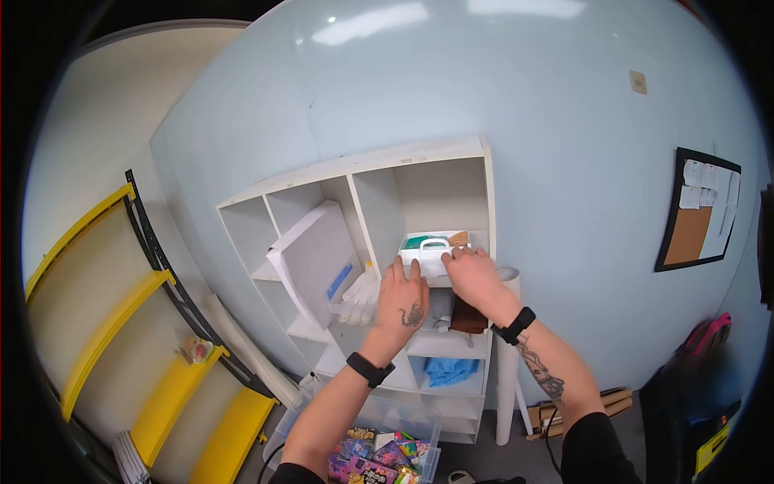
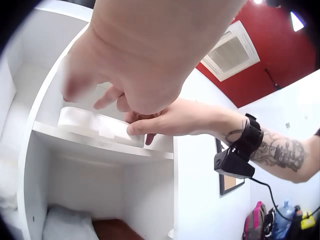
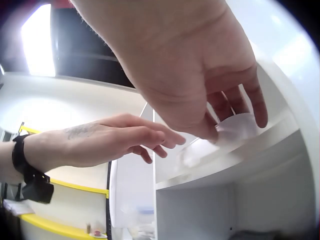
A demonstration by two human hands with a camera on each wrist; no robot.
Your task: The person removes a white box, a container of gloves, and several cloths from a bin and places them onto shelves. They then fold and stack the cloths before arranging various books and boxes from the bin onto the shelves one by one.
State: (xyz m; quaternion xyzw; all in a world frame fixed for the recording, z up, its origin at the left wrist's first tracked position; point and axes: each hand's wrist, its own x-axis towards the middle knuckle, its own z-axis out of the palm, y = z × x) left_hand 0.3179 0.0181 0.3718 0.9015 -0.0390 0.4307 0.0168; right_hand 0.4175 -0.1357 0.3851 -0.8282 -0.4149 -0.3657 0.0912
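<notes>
A white handled box (image 1: 435, 264) sits in the upper right compartment of the white shelf unit, with green and brown contents showing over its rim. My right hand (image 1: 477, 282) holds the box's right end. In the left wrist view the right thumb presses the front face of the box (image 2: 107, 126), near its corner. My left hand (image 1: 403, 302) is at the box's left front, fingers extended and slightly bent. The right wrist view shows that left hand (image 3: 122, 137) with loose, spread fingers beside the box.
A large white carton (image 1: 318, 250) leans out of the compartment to the left, near white gloves (image 1: 360, 294). Below are folded grey and brown cloths (image 1: 468, 316) and a blue cloth (image 1: 450, 371). A clear bin (image 1: 431, 452) of colourful packets stands on the floor. Yellow racks (image 1: 173, 403) are left.
</notes>
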